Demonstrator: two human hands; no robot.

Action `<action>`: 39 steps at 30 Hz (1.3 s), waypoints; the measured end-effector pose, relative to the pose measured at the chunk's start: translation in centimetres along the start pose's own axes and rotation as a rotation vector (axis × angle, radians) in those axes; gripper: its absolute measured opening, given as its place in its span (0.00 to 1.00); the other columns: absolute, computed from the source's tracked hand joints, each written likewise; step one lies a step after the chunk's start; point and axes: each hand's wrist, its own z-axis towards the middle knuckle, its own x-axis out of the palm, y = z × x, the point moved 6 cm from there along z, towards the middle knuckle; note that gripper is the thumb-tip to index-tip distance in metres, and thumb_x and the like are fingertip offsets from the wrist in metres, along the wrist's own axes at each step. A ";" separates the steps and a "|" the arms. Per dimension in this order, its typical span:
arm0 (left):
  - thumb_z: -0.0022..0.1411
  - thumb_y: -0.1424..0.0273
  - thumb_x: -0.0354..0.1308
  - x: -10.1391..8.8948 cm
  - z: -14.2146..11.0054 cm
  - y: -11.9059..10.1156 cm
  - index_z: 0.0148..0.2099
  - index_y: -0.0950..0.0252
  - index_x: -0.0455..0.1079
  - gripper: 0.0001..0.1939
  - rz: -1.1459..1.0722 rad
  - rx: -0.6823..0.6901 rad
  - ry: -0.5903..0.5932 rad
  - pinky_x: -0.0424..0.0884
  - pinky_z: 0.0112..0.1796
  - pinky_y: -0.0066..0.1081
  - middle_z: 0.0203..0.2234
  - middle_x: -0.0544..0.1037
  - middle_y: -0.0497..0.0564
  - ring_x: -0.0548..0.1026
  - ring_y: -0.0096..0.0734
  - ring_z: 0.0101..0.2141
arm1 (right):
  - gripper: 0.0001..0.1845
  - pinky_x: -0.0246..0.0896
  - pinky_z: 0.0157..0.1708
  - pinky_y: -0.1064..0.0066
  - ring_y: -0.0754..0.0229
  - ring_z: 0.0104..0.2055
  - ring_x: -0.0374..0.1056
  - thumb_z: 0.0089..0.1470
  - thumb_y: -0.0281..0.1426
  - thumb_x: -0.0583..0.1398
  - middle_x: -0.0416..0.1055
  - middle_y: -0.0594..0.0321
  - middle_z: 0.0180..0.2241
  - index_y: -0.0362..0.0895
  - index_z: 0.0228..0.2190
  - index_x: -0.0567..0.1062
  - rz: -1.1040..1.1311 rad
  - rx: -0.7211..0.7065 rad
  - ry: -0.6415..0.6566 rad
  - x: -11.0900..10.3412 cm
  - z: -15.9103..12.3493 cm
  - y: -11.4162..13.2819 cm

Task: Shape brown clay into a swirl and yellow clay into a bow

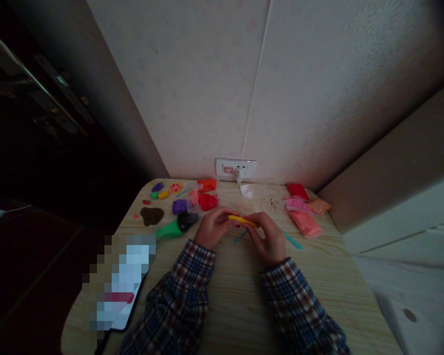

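Left hand (215, 227) and right hand (269, 237) pinch the yellow strip (243, 220) between fingertips and thumbs, up over the table's (237, 301) far half! It looks like soft clay, so too hard a squeeze could flatten it, an uneven tug could snap it. Loosen both pinches and it might drop by the teal tool (240, 236) below.

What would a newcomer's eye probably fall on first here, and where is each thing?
Probably the yellow piece, held between the left hand and the right hand over the far half of the table. Next might come the pale screen, blurred into blocks, at the table's near left, then the white socket on the wall beyond the far edge.
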 end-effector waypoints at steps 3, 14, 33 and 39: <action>0.49 0.60 0.65 0.0 0.0 0.1 0.32 0.67 0.71 0.16 -0.023 -0.014 -0.005 0.72 0.36 0.31 0.26 0.78 0.49 0.77 0.31 0.30 | 0.03 0.67 0.30 0.69 0.60 0.31 0.69 0.58 0.28 0.56 0.72 0.62 0.29 0.46 0.35 0.70 0.001 0.000 0.004 0.0 0.0 -0.1; 0.48 0.63 0.65 -0.2 0.0 0.0 0.34 0.66 0.70 0.14 -0.073 -0.063 -0.024 0.72 0.31 0.29 0.21 0.74 0.44 0.75 0.28 0.24 | 0.05 0.68 0.33 0.67 0.58 0.34 0.70 0.59 0.31 0.56 0.72 0.60 0.32 0.46 0.38 0.69 0.012 0.028 0.088 0.9 -0.2 -0.5; 0.50 0.64 0.64 -0.5 -0.1 -0.5 0.30 0.67 0.70 0.11 0.119 0.021 -0.075 0.71 0.32 0.28 0.21 0.76 0.48 0.75 0.30 0.26 | 0.05 0.65 0.30 0.69 0.60 0.31 0.67 0.59 0.32 0.55 0.70 0.62 0.29 0.45 0.33 0.70 0.061 0.093 0.101 1.0 -0.1 -0.6; 0.52 0.66 0.62 -0.4 0.0 -0.1 0.31 0.66 0.69 0.09 0.067 0.007 -0.081 0.71 0.32 0.29 0.22 0.76 0.47 0.75 0.29 0.25 | 0.09 0.66 0.34 0.66 0.58 0.35 0.68 0.59 0.34 0.55 0.71 0.59 0.34 0.45 0.41 0.68 0.074 0.126 0.132 1.5 -0.3 -1.2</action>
